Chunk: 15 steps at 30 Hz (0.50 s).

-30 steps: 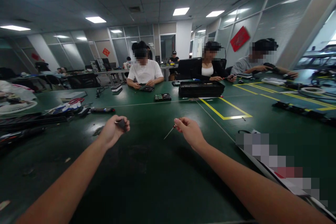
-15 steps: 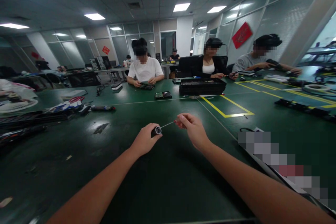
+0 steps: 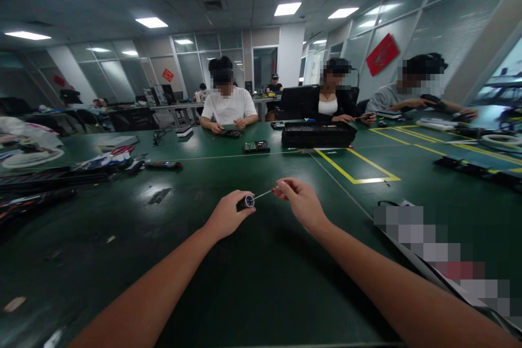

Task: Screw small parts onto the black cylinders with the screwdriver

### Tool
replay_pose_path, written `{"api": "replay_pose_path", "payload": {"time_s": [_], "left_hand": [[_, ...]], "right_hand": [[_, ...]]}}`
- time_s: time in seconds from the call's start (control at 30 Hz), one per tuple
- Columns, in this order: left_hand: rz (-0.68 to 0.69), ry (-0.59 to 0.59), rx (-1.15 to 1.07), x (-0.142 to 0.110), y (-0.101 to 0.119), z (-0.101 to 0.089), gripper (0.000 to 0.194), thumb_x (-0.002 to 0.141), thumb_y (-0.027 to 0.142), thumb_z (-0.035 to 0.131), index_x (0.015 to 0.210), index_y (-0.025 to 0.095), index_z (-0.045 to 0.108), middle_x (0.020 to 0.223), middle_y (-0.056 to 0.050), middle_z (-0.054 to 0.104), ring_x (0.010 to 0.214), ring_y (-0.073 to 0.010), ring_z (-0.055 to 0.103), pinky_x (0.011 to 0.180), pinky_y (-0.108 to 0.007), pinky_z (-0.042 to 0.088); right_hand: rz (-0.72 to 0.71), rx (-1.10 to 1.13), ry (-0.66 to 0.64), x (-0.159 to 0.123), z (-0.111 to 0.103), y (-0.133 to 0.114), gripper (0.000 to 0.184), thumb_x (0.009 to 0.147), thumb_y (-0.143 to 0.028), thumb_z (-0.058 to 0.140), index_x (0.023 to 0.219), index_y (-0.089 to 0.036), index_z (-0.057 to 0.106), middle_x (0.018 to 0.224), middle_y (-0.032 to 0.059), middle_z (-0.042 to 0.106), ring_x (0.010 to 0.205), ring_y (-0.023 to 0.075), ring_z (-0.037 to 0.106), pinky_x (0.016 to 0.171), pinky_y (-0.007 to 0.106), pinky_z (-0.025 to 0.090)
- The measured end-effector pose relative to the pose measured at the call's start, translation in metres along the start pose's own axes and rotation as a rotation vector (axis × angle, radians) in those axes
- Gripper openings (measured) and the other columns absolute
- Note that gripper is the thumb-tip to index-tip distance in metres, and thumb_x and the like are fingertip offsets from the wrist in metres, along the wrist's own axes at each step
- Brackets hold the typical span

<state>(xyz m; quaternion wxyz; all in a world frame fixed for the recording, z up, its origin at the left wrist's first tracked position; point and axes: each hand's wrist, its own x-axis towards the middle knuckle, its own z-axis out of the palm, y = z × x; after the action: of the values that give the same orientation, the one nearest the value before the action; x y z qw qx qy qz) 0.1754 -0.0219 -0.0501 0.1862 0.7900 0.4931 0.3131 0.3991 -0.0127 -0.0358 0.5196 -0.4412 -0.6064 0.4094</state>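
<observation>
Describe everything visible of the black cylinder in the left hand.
The black cylinder is short; a pale ring surrounds its dark end, which faces right and toward the camera. Material is unclear. The left hand holds it above the green table. A thin rod in the right hand reaches toward the ring; contact is unclear.

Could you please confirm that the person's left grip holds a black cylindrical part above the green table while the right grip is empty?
Not quite: the right grip isn't empty; the head view shows it holding a thin metal-shafted tool. The left grip does hold the black cylindrical part above the green table.
</observation>
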Motion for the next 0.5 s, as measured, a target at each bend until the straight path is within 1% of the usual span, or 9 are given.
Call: {"api": "replay_pose_path", "payload": {"time_s": [0.1,0.17,0.23,0.33,0.4,0.5], "left_hand": [[0.01,0.0,0.0,0.0,-0.002,0.0,0.035,0.084,0.03,0.067,0.118,0.025,0.064,0.108,-0.003,0.063,0.099,-0.0203,0.059,0.087,-0.033,0.045],[0.018,0.001,0.003,0.0,-0.002,0.0,0.035,0.084,0.03,0.067,0.118,0.025,0.065,0.107,-0.003,0.064,0.099,-0.0204,0.059,0.087,-0.033,0.045],[0.028,0.004,0.005,0.0,-0.002,0.0,0.035,0.083,0.03,0.068,0.118,0.025,0.065,0.107,-0.003,0.064,0.099,-0.0204,0.059,0.087,-0.033,0.045],[0.045,0.013,0.005,0.0,0.0,0.0,0.036,0.082,0.029,0.069,0.118,0.025,0.065,0.107,-0.002,0.064,0.099,-0.0203,0.059,0.089,-0.034,0.044],[0.048,0.007,0.006,0.0,0.001,0.0,0.037,0.082,0.029,0.069,0.118,0.026,0.064,0.108,-0.002,0.064,0.1,-0.0203,0.059,0.09,-0.034,0.044],[0.042,-0.009,0.008,0.0,0.002,0.001,0.036,0.083,0.031,0.069,0.119,0.027,0.064,0.109,-0.002,0.064,0.101,-0.021,0.059,0.09,-0.035,0.044]], "right_hand": [[0.008,-0.068,-0.023,-0.002,-0.001,-0.003,0.035,0.086,-0.049,0.059,0.094,-0.016,0.068,0.086,0.0067,0.072,0.077,0.0176,0.065,0.072,0.031,0.049],[0.022,-0.149,-0.009,-0.004,-0.002,-0.005,0.038,0.086,-0.052,0.058,0.089,-0.017,0.069,0.081,0.0057,0.072,0.073,0.017,0.064,0.069,0.03,0.048],[0.049,-0.264,0.026,-0.005,-0.003,-0.009,0.041,0.087,-0.056,0.055,0.08,-0.017,0.067,0.07,0.0038,0.069,0.064,0.0159,0.062,0.061,0.029,0.044],[0.105,-0.401,0.075,-0.005,-0.003,-0.013,0.048,0.088,-0.059,0.05,0.064,-0.018,0.061,0.052,0.0004,0.059,0.048,0.0135,0.054,0.05,0.027,0.037],[0.133,-0.423,0.095,-0.004,-0.004,-0.014,0.052,0.088,-0.06,0.048,0.059,-0.019,0.058,0.047,-0.0006,0.055,0.043,0.0124,0.05,0.047,0.026,0.034],[0.145,-0.409,0.121,-0.002,-0.004,-0.011,0.054,0.088,-0.062,0.048,0.057,-0.019,0.058,0.045,-0.0007,0.054,0.041,0.0116,0.048,0.045,0.025,0.033]]}}
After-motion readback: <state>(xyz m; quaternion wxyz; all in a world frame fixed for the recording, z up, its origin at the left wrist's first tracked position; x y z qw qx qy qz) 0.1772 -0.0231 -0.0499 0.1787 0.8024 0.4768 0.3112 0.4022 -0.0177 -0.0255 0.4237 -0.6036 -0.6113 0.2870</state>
